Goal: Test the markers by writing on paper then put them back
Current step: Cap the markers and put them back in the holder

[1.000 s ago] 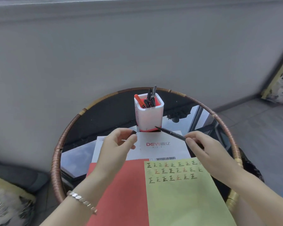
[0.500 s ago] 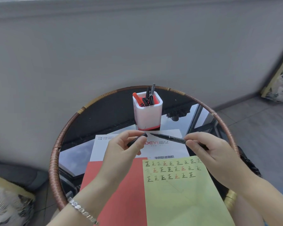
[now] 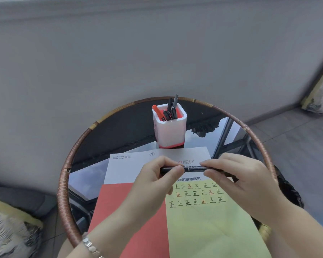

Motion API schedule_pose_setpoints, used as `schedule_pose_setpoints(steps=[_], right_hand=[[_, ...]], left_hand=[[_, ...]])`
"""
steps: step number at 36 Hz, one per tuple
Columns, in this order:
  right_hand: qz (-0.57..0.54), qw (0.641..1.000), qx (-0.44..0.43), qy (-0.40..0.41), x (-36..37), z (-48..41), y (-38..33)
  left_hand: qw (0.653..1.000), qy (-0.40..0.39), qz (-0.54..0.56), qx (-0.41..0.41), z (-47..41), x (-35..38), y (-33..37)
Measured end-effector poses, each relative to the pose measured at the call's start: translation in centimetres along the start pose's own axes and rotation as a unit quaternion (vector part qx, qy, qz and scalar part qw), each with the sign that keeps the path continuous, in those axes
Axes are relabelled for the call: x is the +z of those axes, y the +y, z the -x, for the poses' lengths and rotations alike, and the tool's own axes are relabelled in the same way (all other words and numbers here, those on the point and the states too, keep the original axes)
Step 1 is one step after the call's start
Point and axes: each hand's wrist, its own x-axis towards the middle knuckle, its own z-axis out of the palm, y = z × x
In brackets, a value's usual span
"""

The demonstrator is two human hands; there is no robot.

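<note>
Left hand [image 3: 157, 180] and right hand [image 3: 237, 175] pinch the marker [image 3: 192, 168] above the green paper [image 3: 213, 226]; light, rigid, best gripped mid-barrel.

on the round table [image 3: 63, 192] the pen holder [image 3: 169, 133] stands at the far side, with markers [image 3: 171, 110] upright in it. nearer to me lies a printed sheet [image 3: 131, 168], and over its near edge a plain sheet [image 3: 138, 220] on the left and the written paper [image 3: 213, 226] on the right, side by side. my left hand [image 3: 155, 185] and right hand [image 3: 244, 181] hold one marker [image 3: 192, 168] level between them, above the sheets and in front of the holder.
</note>
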Motion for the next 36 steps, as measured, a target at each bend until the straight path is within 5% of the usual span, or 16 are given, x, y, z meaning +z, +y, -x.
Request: schedule_pose_setpoints(steps=[4,8,16,18,20,22,26,30,36], right_hand=[[-0.009,0.999,-0.005,0.039,0.2,-0.3,-0.2],[-0.133,0.990,0.050,0.025,0.1,-0.3,-0.5],[-0.379,0.890,0.241,-0.075,-0.3,-0.8,-0.8],[-0.347,0.894,0.253,-0.129,-0.6,-1.1,-0.9],[-0.187,0.943,0.211,-0.177,-0.6,-1.3,-0.5],[-0.018,0.962,0.155,-0.224,-0.5,-1.7,-0.3],[-0.056,0.961,0.133,-0.236,0.5,-2.8,-0.9],[-0.061,0.978,0.140,-0.142,1.1,-4.3,0.4],[-0.213,0.953,0.148,0.158,0.1,-9.1,1.3]], left_hand=[[1.000,-0.004,0.008,0.028,0.0,0.4,0.0],[0.987,-0.010,-0.070,0.145,0.0,0.1,0.0],[0.902,-0.027,-0.281,0.327,-1.1,-0.9,-1.3],[0.930,-0.026,-0.240,0.277,-1.0,-0.8,-1.2],[0.981,-0.022,-0.136,0.136,-1.4,-0.4,-0.9],[0.996,-0.013,-0.090,0.021,-2.1,0.0,-0.7],[0.999,0.004,-0.052,0.011,-3.0,0.5,0.0],[0.991,0.101,-0.062,0.058,-4.6,-0.2,-0.1],[0.977,0.198,-0.067,0.032,-8.6,-2.0,-0.4]])
